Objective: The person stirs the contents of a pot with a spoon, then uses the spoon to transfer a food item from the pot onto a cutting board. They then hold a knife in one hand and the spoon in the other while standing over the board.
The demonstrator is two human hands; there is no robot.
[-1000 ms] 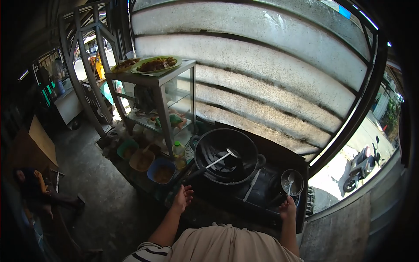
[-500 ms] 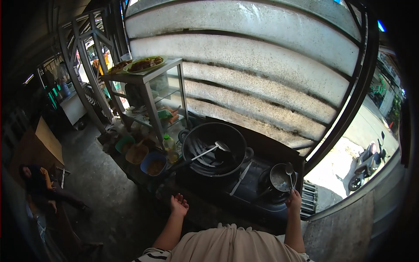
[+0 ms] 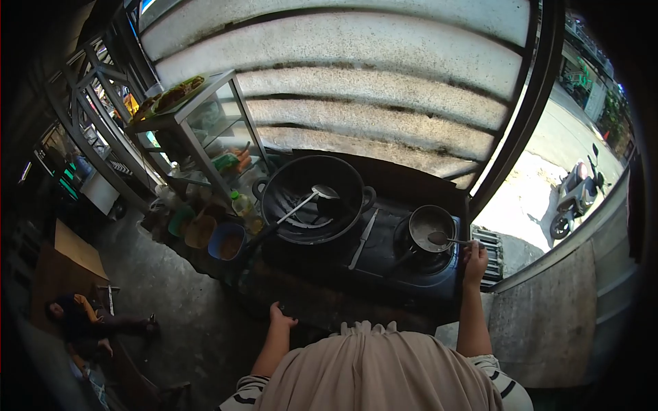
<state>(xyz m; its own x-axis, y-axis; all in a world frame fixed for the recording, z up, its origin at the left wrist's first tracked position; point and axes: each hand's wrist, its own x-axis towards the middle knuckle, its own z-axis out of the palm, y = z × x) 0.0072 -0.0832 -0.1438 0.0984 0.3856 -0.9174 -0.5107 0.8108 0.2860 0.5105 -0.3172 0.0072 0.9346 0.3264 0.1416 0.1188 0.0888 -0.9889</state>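
My right hand (image 3: 475,263) is closed on the handle of a metal spoon (image 3: 439,238), whose bowl is over a small pan (image 3: 431,220) on the right burner. The pan holds something pale that I cannot make out. Low in front of the stove is my left hand (image 3: 282,316), with thumb and fingers apart and nothing in it. A large black wok (image 3: 274,198) sits on the left burner with a metal ladle (image 3: 303,204) resting inside. Between wok and pan lies a knife (image 3: 363,240) on the stove top.
Left of the wok stand a blue bowl (image 3: 227,242), an orange bowl (image 3: 200,232), a bottle (image 3: 241,204) and a glass display case (image 3: 241,113) with plates of food on top. A person (image 3: 79,316) sits at the far left. A scooter (image 3: 576,195) is outside.
My view has shifted. The spoon has swung from upright to nearly level, its bowl now to the left of my right hand. My left hand has turned from palm up, with its fingers less spread.
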